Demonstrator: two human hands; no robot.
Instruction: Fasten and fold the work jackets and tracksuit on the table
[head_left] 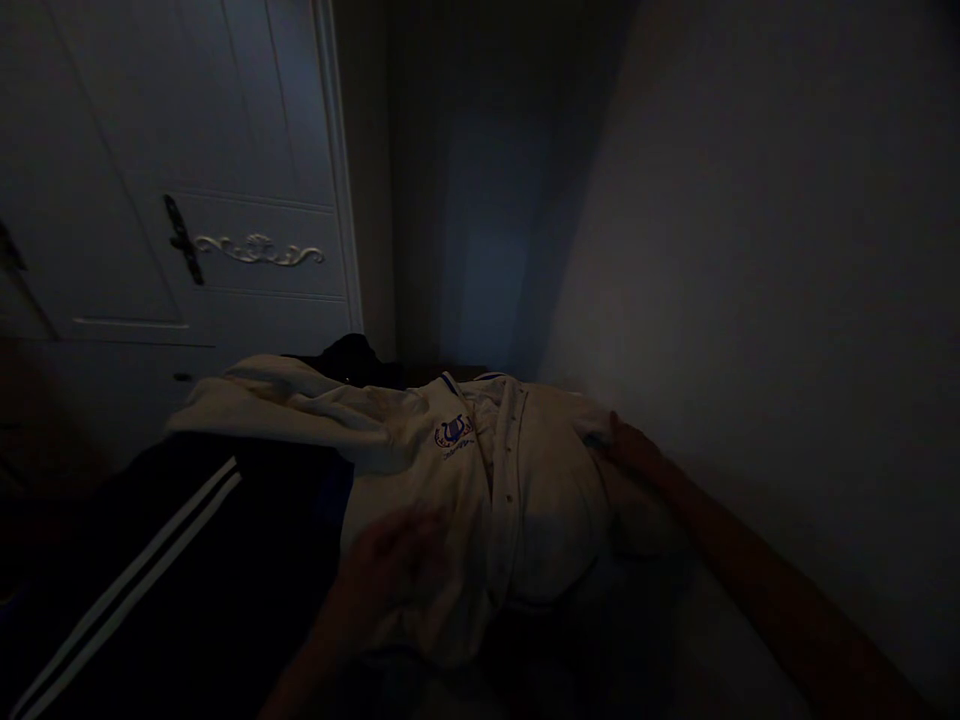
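Note:
A cream button-front jacket [555,490] lies spread out, its blue-trimmed collar toward the wall and an embroidered crest on the chest. One sleeve [285,400] stretches out to the left. Over the jacket's lower left front is my left hand [397,550], smeared by motion, so its fingers are unclear. My right hand [637,450] is at the jacket's right side near the sleeve, fingers closed on the cloth. Dim light hides the detail of both hands.
Dark cloth with two white stripes [150,570] lies at the left. Behind it stands a white panelled cabinet [262,160] with a dark handle [184,240] and raised scrollwork. A dark bundle [352,360] sits beyond the jacket. A pale wall [765,250] rises on the right.

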